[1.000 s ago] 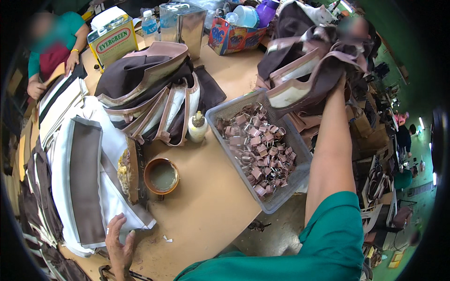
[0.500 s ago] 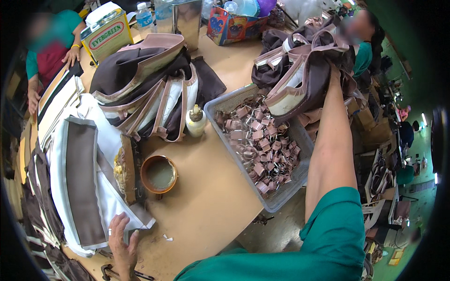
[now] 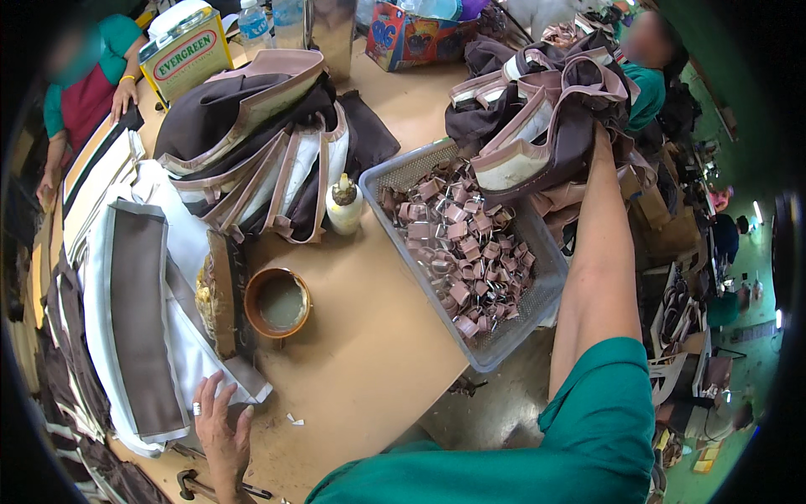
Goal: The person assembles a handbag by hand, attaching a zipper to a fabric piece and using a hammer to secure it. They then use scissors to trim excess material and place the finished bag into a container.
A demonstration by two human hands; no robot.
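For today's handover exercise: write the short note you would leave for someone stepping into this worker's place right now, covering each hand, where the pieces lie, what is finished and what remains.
Right hand: arm stretched out, gripping a brown fabric bag piece with pink trim, held up over the grey plastic mesh basket of small brown and pink strap tabs.
Left hand: open, flat on the tan table, touching the edge of the white and brown padded panel.
Done: one stack of bag pieces lies at the far side of the table.
Left: the lifted piece is not yet set down.
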